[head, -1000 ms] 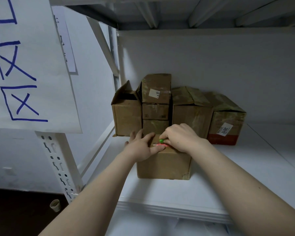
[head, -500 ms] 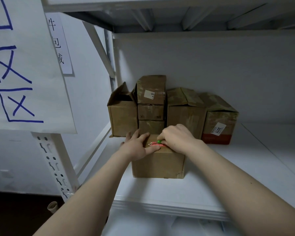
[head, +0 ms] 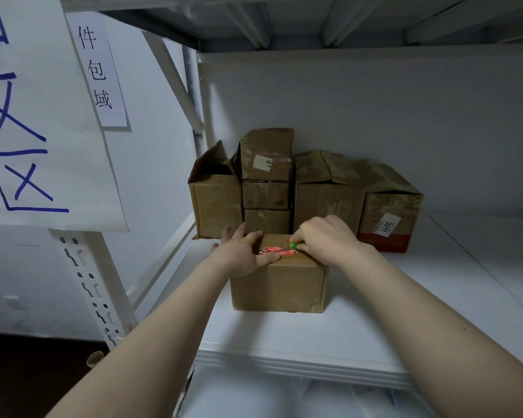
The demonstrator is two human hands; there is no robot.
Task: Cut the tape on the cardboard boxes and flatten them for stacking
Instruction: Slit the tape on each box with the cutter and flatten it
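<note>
Shelf: white rack shelf (head: 435, 297), brown boxes (head: 326, 203) along its back.
Box (head: 278, 285): in front, closed, red strip (head: 272, 251) on top.
Left hand (head: 242, 254): flat on the box top, fingers spread.
Right hand (head: 326, 239): curled round a green-tipped tool (head: 293, 245) at the strip.

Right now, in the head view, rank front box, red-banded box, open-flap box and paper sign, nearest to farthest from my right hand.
1. Front box, under the right hand gripping the green-tipped tool.
2. Red-banded box, just right.
3. Open-flap box, back left.
4. Paper sign, far left.
</note>
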